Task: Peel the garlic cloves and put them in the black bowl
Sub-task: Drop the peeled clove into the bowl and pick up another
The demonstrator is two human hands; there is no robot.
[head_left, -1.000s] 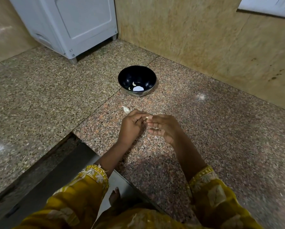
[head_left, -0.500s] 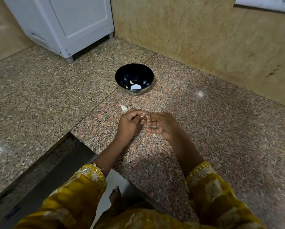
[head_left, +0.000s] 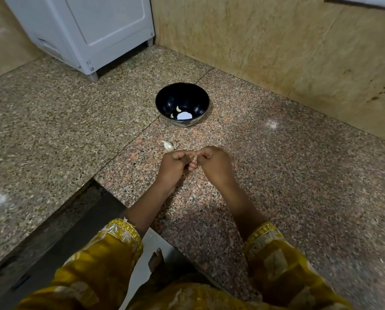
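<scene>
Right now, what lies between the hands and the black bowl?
In the head view, one loose garlic clove lies just beyond the left hand, then granite up to the black bowl.

A speckled granite tabletop runs to tan stone walls meeting at its far corner, a white appliance stands at the far left edge, and pale glare dots the stone.

Loose clove lies before black bowl
</scene>
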